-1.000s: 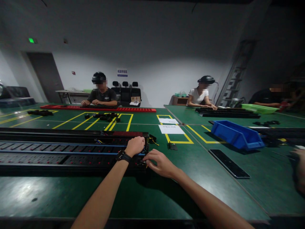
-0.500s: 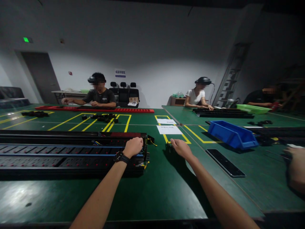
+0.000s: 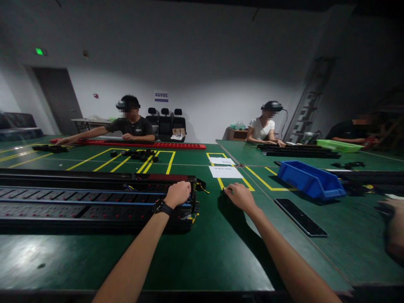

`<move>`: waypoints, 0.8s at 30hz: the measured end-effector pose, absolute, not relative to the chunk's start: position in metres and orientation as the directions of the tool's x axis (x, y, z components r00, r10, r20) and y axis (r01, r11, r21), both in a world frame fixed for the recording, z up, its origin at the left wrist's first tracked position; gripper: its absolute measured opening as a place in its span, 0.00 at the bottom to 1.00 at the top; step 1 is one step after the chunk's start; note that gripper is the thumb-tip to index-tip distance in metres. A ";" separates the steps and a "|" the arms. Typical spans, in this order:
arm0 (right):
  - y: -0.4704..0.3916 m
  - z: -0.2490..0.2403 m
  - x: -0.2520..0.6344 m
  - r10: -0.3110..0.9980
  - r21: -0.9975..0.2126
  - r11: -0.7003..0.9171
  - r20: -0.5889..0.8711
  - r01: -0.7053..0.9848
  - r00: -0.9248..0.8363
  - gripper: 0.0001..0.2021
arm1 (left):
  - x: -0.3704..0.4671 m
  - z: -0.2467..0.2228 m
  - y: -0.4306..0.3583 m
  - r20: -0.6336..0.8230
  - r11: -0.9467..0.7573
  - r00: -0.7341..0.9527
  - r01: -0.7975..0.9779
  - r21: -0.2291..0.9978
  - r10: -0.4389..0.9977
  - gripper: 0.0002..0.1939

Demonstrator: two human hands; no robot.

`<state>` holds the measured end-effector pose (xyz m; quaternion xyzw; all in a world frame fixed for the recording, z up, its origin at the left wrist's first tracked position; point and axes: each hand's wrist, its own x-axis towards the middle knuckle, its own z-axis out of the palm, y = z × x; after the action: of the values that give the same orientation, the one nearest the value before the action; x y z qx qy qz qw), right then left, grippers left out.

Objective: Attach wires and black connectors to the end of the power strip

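My left hand (image 3: 178, 193), with a watch on the wrist, is curled at the right end of the long black rail assembly (image 3: 78, 223). What its fingers hold, if anything, is hidden behind the hand. The assembly has rows of dark modules with red dots, blue strips and yellow-ended wires (image 3: 193, 219) at its end. Just above the green table (image 3: 214, 261), to the right of that end, my right hand (image 3: 241, 197) has thumb and fingers pinched together. Something small and dark seems to be at the fingertips, too small to name.
A phone (image 3: 301, 218) and a blue bin (image 3: 311, 181) lie to the right. White paper sheets (image 3: 224, 171) lie ahead. Another person's hand (image 3: 393, 214) is at the right edge. Across the table, co-workers sit behind a red rail (image 3: 176, 145) and black rails (image 3: 296, 151).
My hands have barely moved; the right fingertips have shifted slightly. The co-worker at the far left has stretched an arm out to the dark parts on the table. The view has shifted slightly.
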<state>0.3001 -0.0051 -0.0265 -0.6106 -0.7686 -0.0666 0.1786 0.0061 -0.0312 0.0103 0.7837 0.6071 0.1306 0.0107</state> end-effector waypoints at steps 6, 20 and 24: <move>-0.040 -0.018 0.244 0.727 -0.322 0.662 0.496 0.676 -0.475 0.17 | 0.007 0.011 -0.033 0.188 -0.258 0.228 0.954 0.155 0.955 0.15; -0.024 -0.017 0.260 0.782 -0.578 0.623 0.435 0.527 -0.448 0.07 | 0.008 0.013 -0.033 0.164 -0.237 0.211 0.959 0.158 0.964 0.16; 0.006 -0.022 0.304 0.884 -0.636 0.423 0.446 0.646 -0.139 0.12 | 0.009 0.016 -0.035 0.168 -0.245 0.221 0.959 0.142 0.961 0.17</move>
<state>0.3042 0.0057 -0.0220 -0.5167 -0.7402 0.1474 0.4043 0.0086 -0.0350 0.0161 0.7813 0.6143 0.1105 0.0040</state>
